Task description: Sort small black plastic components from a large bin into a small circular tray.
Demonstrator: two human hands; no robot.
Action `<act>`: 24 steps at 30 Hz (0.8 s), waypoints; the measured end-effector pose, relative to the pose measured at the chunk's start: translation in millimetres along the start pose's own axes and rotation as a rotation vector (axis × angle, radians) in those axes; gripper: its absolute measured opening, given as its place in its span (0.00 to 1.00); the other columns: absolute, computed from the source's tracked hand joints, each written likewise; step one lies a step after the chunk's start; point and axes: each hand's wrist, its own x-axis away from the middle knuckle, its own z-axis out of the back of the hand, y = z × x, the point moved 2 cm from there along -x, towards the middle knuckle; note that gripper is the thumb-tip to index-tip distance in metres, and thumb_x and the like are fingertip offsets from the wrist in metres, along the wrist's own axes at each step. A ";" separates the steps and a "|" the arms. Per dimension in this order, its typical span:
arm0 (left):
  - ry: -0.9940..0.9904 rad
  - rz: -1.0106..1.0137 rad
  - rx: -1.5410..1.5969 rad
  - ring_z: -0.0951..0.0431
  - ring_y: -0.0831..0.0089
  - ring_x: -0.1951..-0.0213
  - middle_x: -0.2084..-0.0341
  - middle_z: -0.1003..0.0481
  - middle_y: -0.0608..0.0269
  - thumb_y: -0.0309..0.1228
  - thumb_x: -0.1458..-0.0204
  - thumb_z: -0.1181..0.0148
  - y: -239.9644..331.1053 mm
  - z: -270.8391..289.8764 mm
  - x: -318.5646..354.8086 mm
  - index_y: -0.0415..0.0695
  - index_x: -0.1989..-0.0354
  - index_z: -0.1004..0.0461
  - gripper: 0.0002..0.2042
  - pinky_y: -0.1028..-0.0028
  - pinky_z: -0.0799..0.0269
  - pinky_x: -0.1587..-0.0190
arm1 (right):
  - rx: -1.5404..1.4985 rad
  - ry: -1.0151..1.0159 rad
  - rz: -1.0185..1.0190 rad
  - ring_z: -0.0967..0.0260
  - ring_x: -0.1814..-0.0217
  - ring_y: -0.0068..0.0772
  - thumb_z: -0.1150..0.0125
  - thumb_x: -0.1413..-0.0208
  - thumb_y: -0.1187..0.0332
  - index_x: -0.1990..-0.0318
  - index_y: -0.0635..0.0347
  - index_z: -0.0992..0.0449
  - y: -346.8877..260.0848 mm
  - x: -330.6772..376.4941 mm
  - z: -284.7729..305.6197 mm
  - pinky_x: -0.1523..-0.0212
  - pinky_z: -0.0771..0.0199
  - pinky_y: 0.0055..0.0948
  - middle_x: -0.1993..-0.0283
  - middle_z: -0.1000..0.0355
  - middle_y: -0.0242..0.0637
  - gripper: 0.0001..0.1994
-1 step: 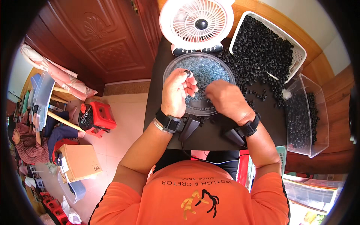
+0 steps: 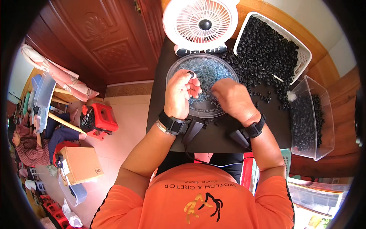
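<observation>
My left hand (image 2: 180, 91) is over the left side of a round clear tub (image 2: 170, 74). Its thumb and forefinger pinch a small black ring-shaped part (image 2: 191, 74), and the other fingers curl in. Many tiny bluish, shiny pieces (image 2: 207, 70) fill much of the tub. Above the tub's right side, my right hand (image 2: 234, 100) is closed with its fingertips bent down and out of sight. Whatever it may grip is hidden. Both wrists carry black strapped devices.
A white-pink fan (image 2: 205, 24) stands behind the tub. Black ring parts spill from a tilted white basket (image 2: 303, 57) onto the dark table (image 2: 270, 131). Farther right is a clear bin (image 2: 310, 149) holding more. At far left, a person sits near a cardboard box (image 2: 82, 164) and a red case (image 2: 105, 118).
My right hand has shifted slightly to the right over the tub. My left hand and the black ring-shaped part stay in place.
</observation>
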 end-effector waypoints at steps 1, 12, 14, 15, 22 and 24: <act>0.000 -0.001 0.002 0.27 0.71 0.73 0.75 0.27 0.61 0.34 0.47 0.51 -0.2 -0.1 0.2 0.43 0.67 0.30 0.08 0.74 0.35 0.71 | 0.032 -0.002 -0.071 0.31 0.60 0.40 0.41 0.53 0.70 0.69 0.58 0.26 4.6 -2.0 5.0 0.61 0.29 0.36 0.69 0.31 0.37 0.04; -0.011 0.024 -0.018 0.27 0.71 0.75 0.75 0.27 0.62 0.34 0.47 0.52 -2.7 -0.4 -1.2 0.44 0.68 0.30 0.08 0.75 0.35 0.72 | 0.104 -0.015 -0.107 0.31 0.63 0.42 0.38 0.55 0.69 0.69 0.56 0.25 19.1 -3.2 -5.7 0.62 0.29 0.37 0.70 0.31 0.37 0.05; -0.011 0.023 -0.020 0.27 0.72 0.75 0.75 0.27 0.62 0.34 0.47 0.53 -3.9 -0.5 -0.9 0.44 0.68 0.30 0.08 0.76 0.35 0.72 | 0.032 0.001 -0.122 0.31 0.64 0.43 0.39 0.54 0.69 0.70 0.57 0.25 20.5 -2.7 -6.9 0.62 0.29 0.38 0.70 0.31 0.37 0.04; -0.009 0.025 -0.023 0.27 0.72 0.75 0.75 0.27 0.62 0.34 0.47 0.53 -4.2 -0.3 -0.5 0.44 0.68 0.30 0.08 0.76 0.35 0.72 | 0.033 0.002 -0.121 0.31 0.64 0.43 0.39 0.54 0.69 0.70 0.57 0.25 19.4 -3.0 -5.5 0.62 0.29 0.38 0.70 0.31 0.37 0.04; -0.008 0.036 -0.032 0.27 0.72 0.74 0.75 0.27 0.63 0.35 0.47 0.53 -3.2 -3.3 0.7 0.44 0.68 0.30 0.08 0.77 0.35 0.71 | -0.076 0.082 -0.124 0.30 0.63 0.44 0.38 0.55 0.69 0.70 0.59 0.26 7.4 -6.9 -6.2 0.62 0.29 0.39 0.70 0.31 0.39 0.06; -0.019 0.035 -0.042 0.27 0.72 0.74 0.75 0.27 0.63 0.35 0.47 0.53 -2.9 -4.2 0.9 0.44 0.68 0.30 0.08 0.77 0.35 0.71 | -0.042 0.067 -0.112 0.30 0.63 0.44 0.37 0.56 0.69 0.69 0.59 0.26 6.5 -7.7 -8.8 0.62 0.29 0.39 0.70 0.31 0.39 0.07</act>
